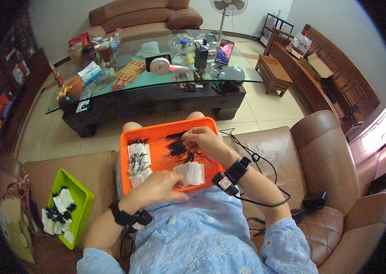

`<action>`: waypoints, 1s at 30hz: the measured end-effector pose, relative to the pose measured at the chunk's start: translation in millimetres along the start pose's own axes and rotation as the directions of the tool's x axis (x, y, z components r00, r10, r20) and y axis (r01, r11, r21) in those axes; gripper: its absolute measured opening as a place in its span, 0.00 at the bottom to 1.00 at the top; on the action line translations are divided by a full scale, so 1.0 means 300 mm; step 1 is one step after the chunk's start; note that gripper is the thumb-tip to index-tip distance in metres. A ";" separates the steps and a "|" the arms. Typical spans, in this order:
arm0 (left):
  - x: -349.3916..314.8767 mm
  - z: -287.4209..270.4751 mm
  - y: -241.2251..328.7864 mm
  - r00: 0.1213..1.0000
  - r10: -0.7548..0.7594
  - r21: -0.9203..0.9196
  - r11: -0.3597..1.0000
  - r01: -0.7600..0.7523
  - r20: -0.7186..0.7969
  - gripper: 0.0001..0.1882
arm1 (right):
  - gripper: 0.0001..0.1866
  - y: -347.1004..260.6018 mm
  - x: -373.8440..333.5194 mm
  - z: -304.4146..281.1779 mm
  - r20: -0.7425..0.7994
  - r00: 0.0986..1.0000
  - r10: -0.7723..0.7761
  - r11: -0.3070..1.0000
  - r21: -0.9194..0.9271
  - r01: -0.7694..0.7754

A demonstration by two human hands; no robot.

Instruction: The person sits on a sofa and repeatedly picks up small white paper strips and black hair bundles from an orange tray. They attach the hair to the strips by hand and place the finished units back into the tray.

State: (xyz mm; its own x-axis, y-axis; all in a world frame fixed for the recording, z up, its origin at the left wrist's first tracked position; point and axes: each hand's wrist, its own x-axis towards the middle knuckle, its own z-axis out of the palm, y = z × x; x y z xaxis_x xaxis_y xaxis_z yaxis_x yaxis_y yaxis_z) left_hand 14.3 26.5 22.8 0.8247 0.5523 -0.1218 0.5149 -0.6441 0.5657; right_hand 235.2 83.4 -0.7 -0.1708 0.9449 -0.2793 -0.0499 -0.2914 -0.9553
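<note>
An orange tray [158, 129] rests across my lap. My right hand [202, 140] is pinched at a pile of thin black strings [176, 145] in its far right part; the fingertips appear closed on a strand. My left hand [158, 188] hovers over the tray's near edge, slightly blurred, thumb and fingers apart with nothing seen between them. Just beyond its fingers lies a stack of white paper tags [192, 174]. Along the tray's left side, more white tags with black strings attached [138, 157] form a row. Small pale bits are scattered on the tray floor.
A green tray [84, 201] of strung white tags sits on the sofa at my left. Black cables [266, 166] run by my right forearm. Ahead stands a cluttered glass table [124, 86] bearing a phone [224, 52] and a handheld fan [160, 66].
</note>
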 end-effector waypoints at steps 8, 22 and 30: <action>-0.015 0.080 -0.013 0.988 0.104 0.277 0.958 -0.068 -0.115 0.09 | 0.08 0.003 0.065 -0.026 0.025 1.000 0.012 0.990 0.142 -0.016; 0.063 0.014 -0.101 0.974 0.147 0.129 0.984 -0.126 -0.170 0.09 | 0.08 -0.040 0.155 -0.064 0.062 0.997 0.051 0.972 0.225 -0.063; 0.141 -0.146 -0.178 0.978 -0.074 -0.145 0.988 0.046 -0.197 0.11 | 0.08 -0.063 0.138 -0.080 0.040 0.991 0.127 0.970 0.203 -0.133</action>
State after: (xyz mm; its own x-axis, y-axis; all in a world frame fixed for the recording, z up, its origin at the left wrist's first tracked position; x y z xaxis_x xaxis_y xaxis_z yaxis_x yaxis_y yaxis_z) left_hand 11.3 107.4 23.2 0.7218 0.6921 0.0000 0.5126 -0.5347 0.6718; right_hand 252.8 131.7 3.6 -0.2145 0.8935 -0.3946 -0.2256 -0.4384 -0.8700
